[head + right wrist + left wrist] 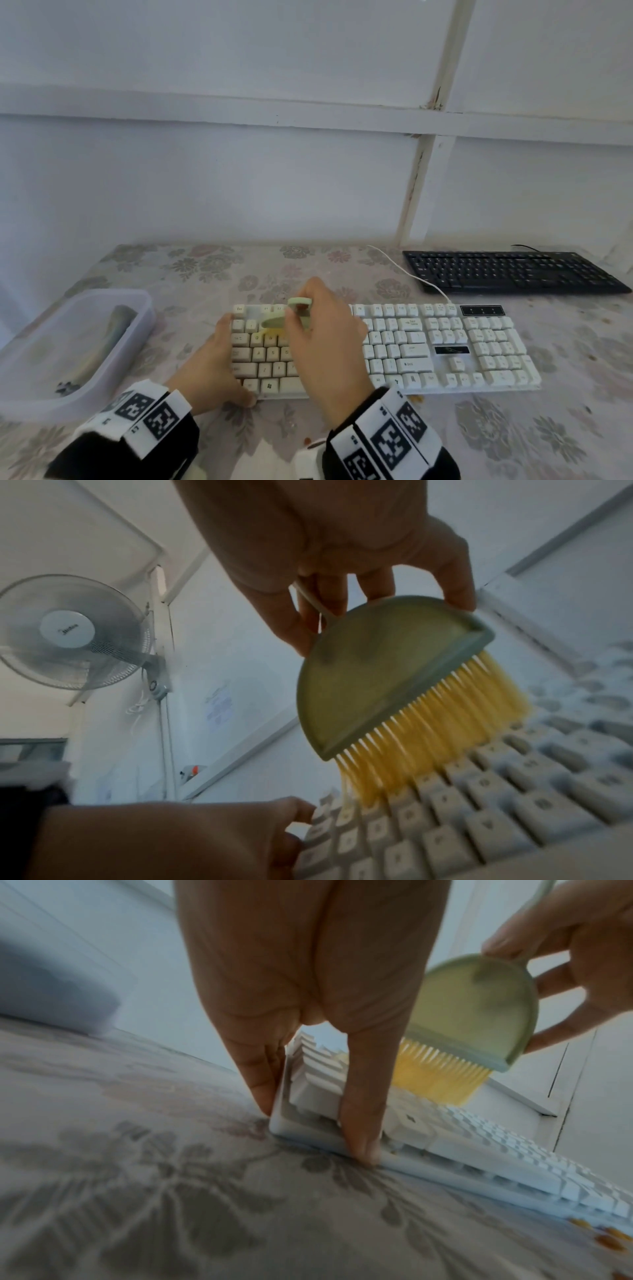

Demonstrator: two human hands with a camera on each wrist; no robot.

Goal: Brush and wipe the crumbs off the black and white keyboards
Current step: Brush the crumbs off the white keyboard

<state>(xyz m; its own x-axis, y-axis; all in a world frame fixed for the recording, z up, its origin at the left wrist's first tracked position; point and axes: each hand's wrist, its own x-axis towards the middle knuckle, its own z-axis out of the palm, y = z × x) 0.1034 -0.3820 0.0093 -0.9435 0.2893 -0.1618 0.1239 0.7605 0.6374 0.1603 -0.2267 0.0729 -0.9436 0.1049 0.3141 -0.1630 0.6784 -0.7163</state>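
Right hand [329,342] pinches the small green brush [383,674] by its rounded back, fingers curled over the top edge; yellow bristles [428,739] bear on the upper left key rows of the white keyboard [445,346], centre of the head frame. Left hand [212,370] braces that keyboard's left end: fingers fairly straight down the side edge, thumb [359,1123] pressed on the near front corner, nothing enclosed in it. Judgement: the brushing step is under way on the left key block. To do it well, keep the brace firm so the board does not slide on the flowered counter [513,445], angle the bristles into the gaps between rows, and stroke one way, toward an open edge, rather than scrubbing back and forth. Orange crumbs [606,1240] lie on the counter by the front edge. Black keyboard [507,270], upper right, well apart from the hands, not touched. Translucent plastic tub [130,346], left edge of frame, holds a rolled greyish item, possibly a cloth; too blurred to tell.
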